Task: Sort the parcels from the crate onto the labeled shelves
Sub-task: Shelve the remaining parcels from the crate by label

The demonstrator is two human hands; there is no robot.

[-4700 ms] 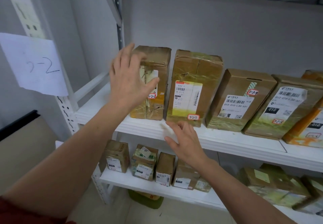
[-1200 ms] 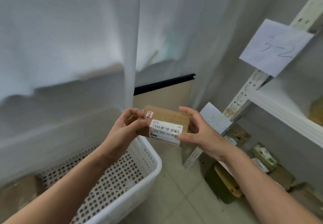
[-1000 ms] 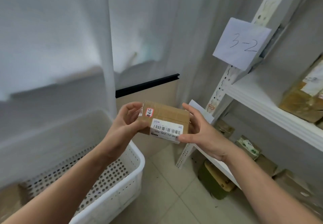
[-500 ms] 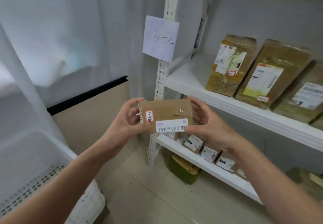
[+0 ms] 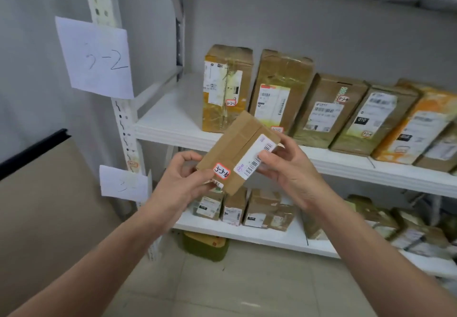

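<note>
I hold a small brown cardboard parcel (image 5: 235,148) in front of the shelves, tilted, with a barcode label and a red-rimmed sticker reading 3-3-10. My left hand (image 5: 183,180) grips its lower left end and my right hand (image 5: 289,166) grips its right end, thumb on the barcode label. Behind it the upper shelf (image 5: 173,124), marked by a paper sign 3-2 (image 5: 99,57), carries a row of upright parcels (image 5: 279,94). The lower shelf (image 5: 262,237) has a partly hidden paper sign (image 5: 123,183) and several small parcels (image 5: 262,210). The crate is out of view.
A white perforated upright (image 5: 123,124) stands at the rack's left edge. A green and yellow package (image 5: 205,245) lies on the tiled floor under the lower shelf. A tan panel with a black top edge (image 5: 37,193) fills the left. The upper shelf's left end is bare.
The view swung right from the white crate to the shelf rack. Both hands kept hold of the parcel and tilted it, its right end now higher.
</note>
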